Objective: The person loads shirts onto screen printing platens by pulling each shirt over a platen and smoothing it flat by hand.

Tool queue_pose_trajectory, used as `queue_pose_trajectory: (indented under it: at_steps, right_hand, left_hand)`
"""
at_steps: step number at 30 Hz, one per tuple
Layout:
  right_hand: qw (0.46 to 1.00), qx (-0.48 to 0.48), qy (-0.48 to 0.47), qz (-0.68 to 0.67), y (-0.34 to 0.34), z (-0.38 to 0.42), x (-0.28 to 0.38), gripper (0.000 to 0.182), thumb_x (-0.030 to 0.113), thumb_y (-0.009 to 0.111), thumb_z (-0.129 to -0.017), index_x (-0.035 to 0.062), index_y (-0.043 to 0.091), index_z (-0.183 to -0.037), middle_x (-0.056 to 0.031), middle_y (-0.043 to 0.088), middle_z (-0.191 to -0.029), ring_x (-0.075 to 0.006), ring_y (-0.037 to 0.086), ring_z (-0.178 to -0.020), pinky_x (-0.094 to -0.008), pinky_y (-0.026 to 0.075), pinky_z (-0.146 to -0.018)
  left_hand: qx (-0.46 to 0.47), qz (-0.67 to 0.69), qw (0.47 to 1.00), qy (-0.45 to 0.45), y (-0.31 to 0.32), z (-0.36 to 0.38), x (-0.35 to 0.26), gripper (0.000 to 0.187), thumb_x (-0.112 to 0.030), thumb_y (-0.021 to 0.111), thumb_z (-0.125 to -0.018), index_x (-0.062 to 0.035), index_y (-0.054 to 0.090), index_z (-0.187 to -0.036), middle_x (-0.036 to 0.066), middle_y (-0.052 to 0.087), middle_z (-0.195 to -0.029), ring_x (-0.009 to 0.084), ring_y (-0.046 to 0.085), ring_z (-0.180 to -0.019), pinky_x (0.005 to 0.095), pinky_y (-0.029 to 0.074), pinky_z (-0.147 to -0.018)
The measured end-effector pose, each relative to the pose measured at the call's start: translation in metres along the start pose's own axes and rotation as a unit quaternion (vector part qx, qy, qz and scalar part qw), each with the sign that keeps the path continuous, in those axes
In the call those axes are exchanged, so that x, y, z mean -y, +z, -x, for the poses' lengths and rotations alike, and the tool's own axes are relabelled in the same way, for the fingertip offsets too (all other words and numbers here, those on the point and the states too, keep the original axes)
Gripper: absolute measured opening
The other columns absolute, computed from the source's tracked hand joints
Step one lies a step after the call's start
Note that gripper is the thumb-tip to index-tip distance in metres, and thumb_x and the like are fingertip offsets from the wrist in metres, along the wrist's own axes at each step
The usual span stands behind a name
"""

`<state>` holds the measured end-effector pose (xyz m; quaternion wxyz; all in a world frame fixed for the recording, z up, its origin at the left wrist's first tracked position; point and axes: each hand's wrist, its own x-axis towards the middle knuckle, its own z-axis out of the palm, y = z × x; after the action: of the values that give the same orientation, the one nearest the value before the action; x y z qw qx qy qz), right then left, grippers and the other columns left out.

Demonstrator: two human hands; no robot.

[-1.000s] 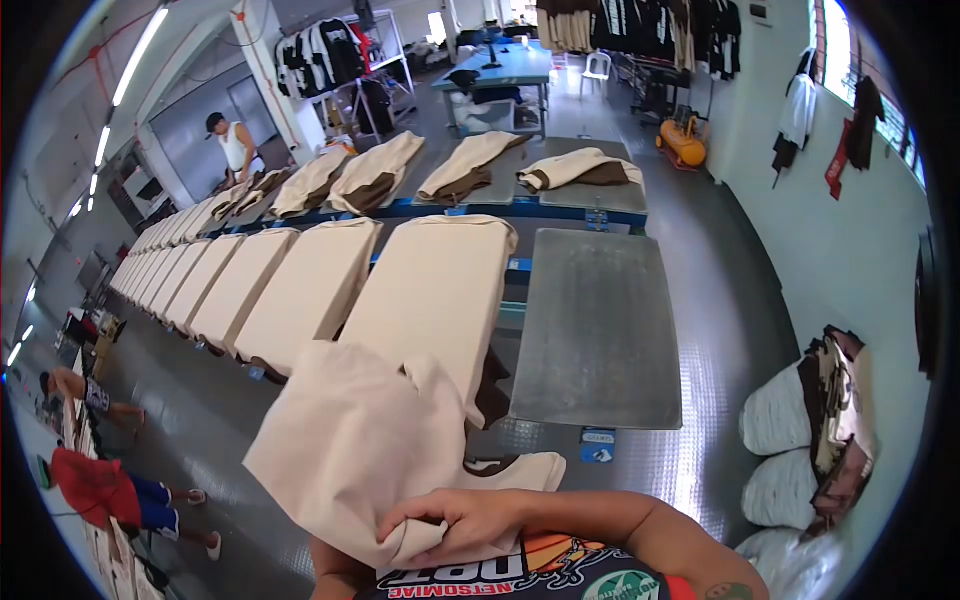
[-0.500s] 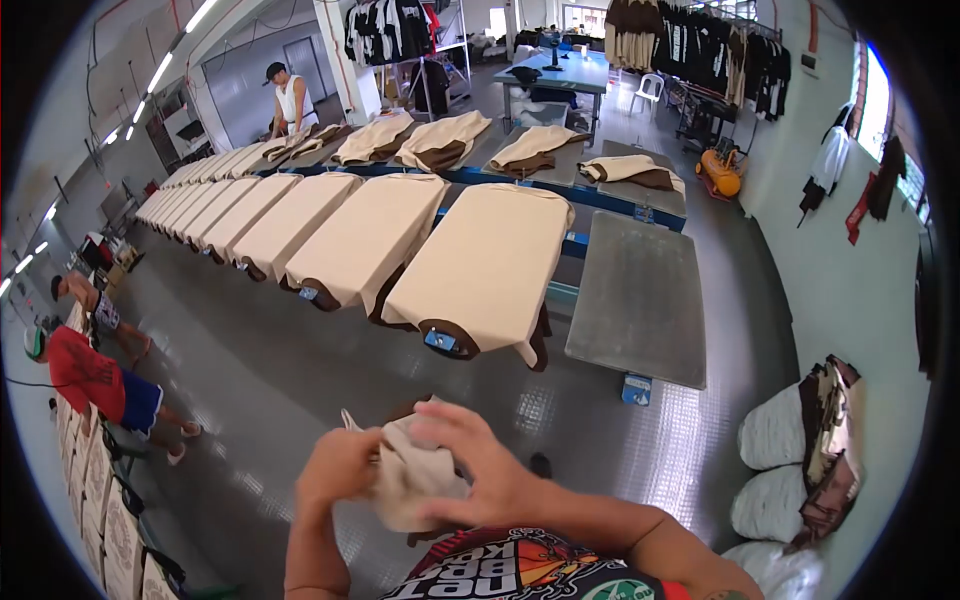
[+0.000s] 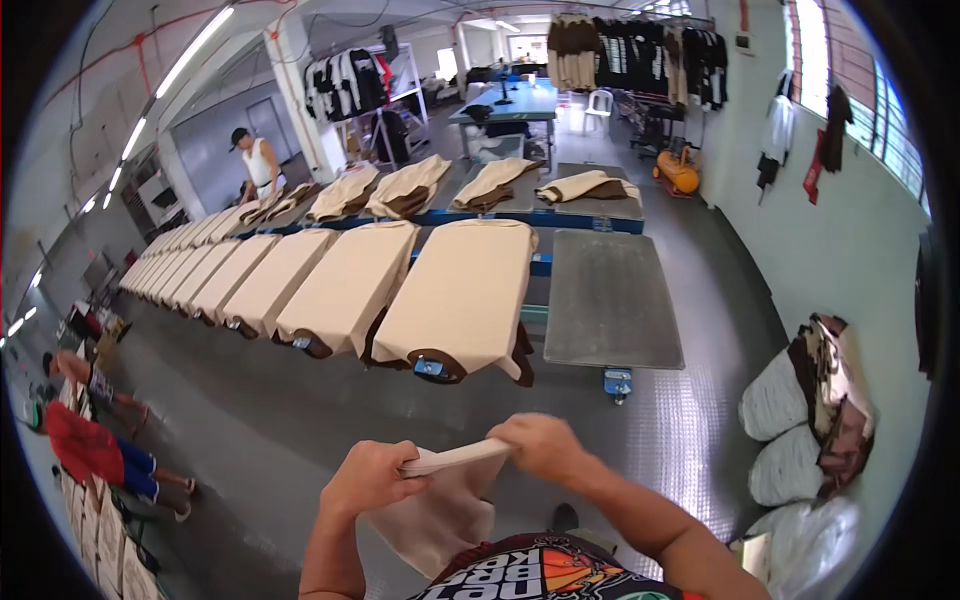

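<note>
Low in the view, my left hand (image 3: 378,478) grips one end of a beige cloth (image 3: 430,520), fingers wrapped round its edge. The other end of that edge is in my right hand (image 3: 540,447), so the edge is stretched between them and the rest hangs down before my body. Beyond my hands, a beige garment with brown edges (image 3: 460,290) covers the nearest flat board. To its right is a bare grey board (image 3: 613,300).
A row of covered boards (image 3: 345,280) runs left. Behind it, folded garments (image 3: 585,187) lie on more boards. One person (image 3: 262,165) stands there; others (image 3: 85,440) are at left. White sacks (image 3: 775,400) stand at right, and an orange tank (image 3: 677,172) sits farther back.
The bunched cloth is now spread, its edge stretched between my hands. My right hand has closed on it and moved up and right. The camera view has shifted, and the person in red leans lower.
</note>
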<state>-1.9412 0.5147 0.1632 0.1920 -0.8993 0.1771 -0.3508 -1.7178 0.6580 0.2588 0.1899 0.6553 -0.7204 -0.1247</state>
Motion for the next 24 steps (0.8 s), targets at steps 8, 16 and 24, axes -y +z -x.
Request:
queue_pose_trajectory:
  at_steps: [8, 16, 24]
  right_hand:
    - [0.985, -0.078, -0.031, 0.15, -0.147, -0.018, 0.016, 0.025, -0.002, 0.064, -0.069, 0.0116, 0.071, -0.089, -0.008, 0.059, -0.081, -0.0262, 0.061, -0.072, -0.0324, 0.051, -0.065]
    - [0.976, -0.104, 0.01, 0.192, -0.208, -0.024, 0.005, 0.024, -0.005, 0.062, -0.074, 0.0039, 0.068, -0.096, -0.0098, 0.062, -0.086, -0.0233, 0.063, -0.074, -0.0306, 0.051, -0.065]
    - [0.943, -0.207, 0.051, 0.255, -0.292, -0.023, 0.038, 0.019, -0.005, 0.06, -0.079, -0.0005, 0.066, -0.097, -0.0124, 0.065, -0.098, -0.021, 0.064, -0.091, -0.0306, 0.05, -0.081]
  left_hand:
    - [-0.129, 0.066, 0.988, 0.046, -0.001, -0.006, 0.028, 0.022, -0.005, 0.077, -0.065, -0.0019, 0.056, -0.071, 0.01, 0.059, -0.072, 0.0264, 0.058, -0.062, 0.033, 0.047, -0.056]
    - [-0.286, 0.107, 0.921, 0.241, -0.038, -0.037, 0.0, 0.029, 0.004, 0.073, -0.07, -0.001, 0.045, -0.064, 0.016, 0.066, -0.094, 0.0231, 0.063, -0.077, 0.0308, 0.051, -0.068]
    - [-0.198, 0.132, 0.953, 0.187, -0.021, -0.052, 0.003, 0.022, 0.0, 0.074, -0.072, -0.0024, 0.051, -0.071, 0.009, 0.059, -0.072, 0.0192, 0.056, -0.054, 0.0249, 0.043, -0.048]
